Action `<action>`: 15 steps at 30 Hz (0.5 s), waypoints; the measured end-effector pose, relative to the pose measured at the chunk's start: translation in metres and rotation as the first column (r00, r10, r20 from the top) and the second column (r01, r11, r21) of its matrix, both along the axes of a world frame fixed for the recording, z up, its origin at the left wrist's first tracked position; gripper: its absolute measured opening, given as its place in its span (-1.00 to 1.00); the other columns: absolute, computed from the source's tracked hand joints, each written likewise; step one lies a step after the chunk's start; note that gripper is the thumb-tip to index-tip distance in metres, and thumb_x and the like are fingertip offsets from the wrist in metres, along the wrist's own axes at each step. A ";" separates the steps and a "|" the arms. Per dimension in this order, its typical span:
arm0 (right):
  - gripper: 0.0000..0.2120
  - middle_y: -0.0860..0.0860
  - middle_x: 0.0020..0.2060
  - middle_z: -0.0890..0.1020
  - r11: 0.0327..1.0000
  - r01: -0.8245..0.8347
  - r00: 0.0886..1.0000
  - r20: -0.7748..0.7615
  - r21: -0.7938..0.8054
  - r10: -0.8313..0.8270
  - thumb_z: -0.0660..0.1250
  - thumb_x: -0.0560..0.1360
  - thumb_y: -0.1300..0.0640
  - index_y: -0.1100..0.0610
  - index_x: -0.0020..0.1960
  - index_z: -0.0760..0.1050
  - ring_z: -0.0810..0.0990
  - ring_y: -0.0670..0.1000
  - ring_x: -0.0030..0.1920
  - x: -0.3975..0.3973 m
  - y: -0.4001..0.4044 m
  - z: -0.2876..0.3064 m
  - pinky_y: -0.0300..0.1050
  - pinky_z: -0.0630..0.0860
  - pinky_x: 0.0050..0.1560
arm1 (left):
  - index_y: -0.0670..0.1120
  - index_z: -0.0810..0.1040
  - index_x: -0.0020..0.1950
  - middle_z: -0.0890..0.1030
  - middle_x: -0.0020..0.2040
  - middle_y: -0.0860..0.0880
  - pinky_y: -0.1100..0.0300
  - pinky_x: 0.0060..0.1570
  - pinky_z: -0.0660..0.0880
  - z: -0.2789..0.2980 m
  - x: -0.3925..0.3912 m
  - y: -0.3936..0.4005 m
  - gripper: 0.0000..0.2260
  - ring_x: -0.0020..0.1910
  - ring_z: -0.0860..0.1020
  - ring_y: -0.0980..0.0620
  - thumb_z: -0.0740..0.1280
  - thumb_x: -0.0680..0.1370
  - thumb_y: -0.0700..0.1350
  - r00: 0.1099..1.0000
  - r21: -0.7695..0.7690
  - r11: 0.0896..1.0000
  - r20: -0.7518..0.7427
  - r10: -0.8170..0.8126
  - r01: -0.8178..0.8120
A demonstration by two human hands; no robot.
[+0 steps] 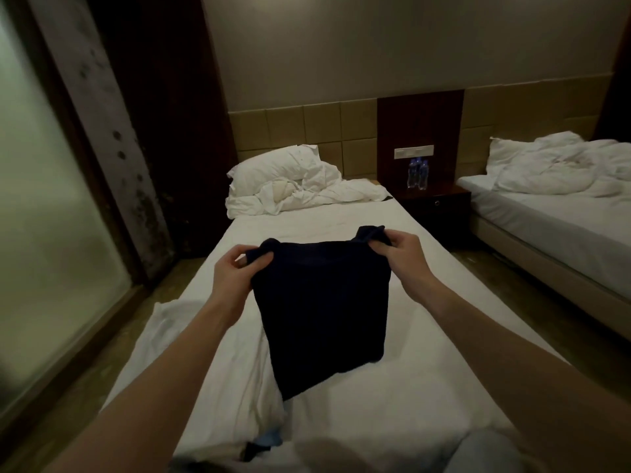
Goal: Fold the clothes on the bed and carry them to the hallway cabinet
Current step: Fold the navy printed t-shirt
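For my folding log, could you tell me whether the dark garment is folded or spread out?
Spread out, not yet folded: the dark garment hangs full-length, top corners pinched by the left hand and right hand, hem touching the bed.

dim light | beige wall (341, 46) | padded headboard (307, 128) | dark nightstand (433, 203) | frosted glass (41, 199)

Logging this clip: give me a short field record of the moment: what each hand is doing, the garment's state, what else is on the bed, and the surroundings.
left hand: left hand pinches one top corner of the dark garment
right hand: right hand pinches the other top corner
garment state: held up over the bed, lower edge touching the sheet
also on bed: pillow and crumpled duvet at the head
near edge: other clothes, blurred
surroundings: two water bottles on the nightstand; second bed to the right
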State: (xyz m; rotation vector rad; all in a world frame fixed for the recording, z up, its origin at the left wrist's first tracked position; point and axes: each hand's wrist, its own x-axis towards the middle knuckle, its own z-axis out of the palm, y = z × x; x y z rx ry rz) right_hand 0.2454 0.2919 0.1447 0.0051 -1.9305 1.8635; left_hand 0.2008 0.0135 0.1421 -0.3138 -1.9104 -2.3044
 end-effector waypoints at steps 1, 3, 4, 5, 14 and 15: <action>-0.86 0.01 -0.24 0.70 1.000 -0.018 1.000 -0.016 -0.022 0.018 0.38 0.52 0.29 0.10 -0.10 0.66 0.66 -0.03 -0.19 0.009 -0.006 0.003 -0.15 0.55 -0.16 | -0.13 0.59 -0.08 0.69 -0.22 -0.03 0.24 -0.33 0.55 0.005 0.010 -0.006 -0.88 -0.23 0.66 0.04 0.49 0.46 -0.27 1.000 0.011 1.000 -0.010 0.000 0.000; -0.90 0.01 -0.25 0.71 0.997 -0.051 0.998 -0.038 -0.064 0.048 0.39 0.51 0.27 0.14 -0.08 0.67 0.66 -0.04 -0.20 0.026 -0.019 0.008 -0.19 0.53 -0.19 | -0.13 0.59 -0.07 0.68 -0.20 -0.01 0.23 -0.30 0.56 0.016 0.029 -0.020 -0.86 -0.20 0.66 0.04 0.51 0.44 -0.24 0.999 0.011 1.000 -0.033 0.002 -0.002; -0.91 0.03 -0.23 0.71 0.994 -0.067 0.997 -0.048 -0.090 0.063 0.39 0.51 0.27 0.17 -0.07 0.67 0.66 -0.02 -0.18 0.034 -0.026 0.009 -0.18 0.55 -0.18 | -0.12 0.59 -0.08 0.67 -0.21 -0.01 0.23 -0.28 0.56 0.020 0.038 -0.028 -0.85 -0.20 0.65 0.04 0.52 0.43 -0.22 0.999 0.006 1.000 -0.045 0.002 -0.001; -0.92 0.06 -0.22 0.71 0.989 -0.086 0.995 -0.056 -0.117 0.080 0.39 0.50 0.26 0.19 -0.06 0.67 0.66 0.00 -0.17 0.041 -0.034 0.010 -0.15 0.56 -0.16 | -0.11 0.58 -0.12 0.66 -0.23 -0.01 0.22 -0.28 0.56 0.025 0.046 -0.036 -0.84 -0.22 0.63 0.05 0.53 0.40 -0.20 0.998 0.000 1.000 -0.058 0.002 -0.002; -0.90 0.16 -0.13 0.71 0.926 -0.277 0.961 -0.060 -0.256 0.271 0.38 0.50 0.28 0.21 -0.03 0.67 0.67 0.09 -0.12 0.069 -0.126 -0.004 -0.04 0.57 -0.10 | -0.01 0.47 -0.32 0.58 -0.25 -0.04 0.07 -0.19 0.51 0.040 0.099 -0.132 -0.70 -0.22 0.57 -0.04 0.62 0.28 -0.11 0.995 -0.063 0.995 -0.069 0.077 -0.082; -0.90 0.17 -0.12 0.71 0.923 -0.289 0.957 -0.049 -0.255 0.286 0.38 0.50 0.28 0.21 -0.03 0.67 0.67 0.11 -0.11 0.066 -0.137 -0.008 0.00 0.57 -0.07 | -0.04 0.47 -0.27 0.58 -0.20 -0.08 0.05 -0.16 0.52 0.037 0.101 -0.142 -0.71 -0.19 0.58 -0.07 0.60 0.28 -0.11 0.993 -0.062 0.993 -0.058 0.100 -0.103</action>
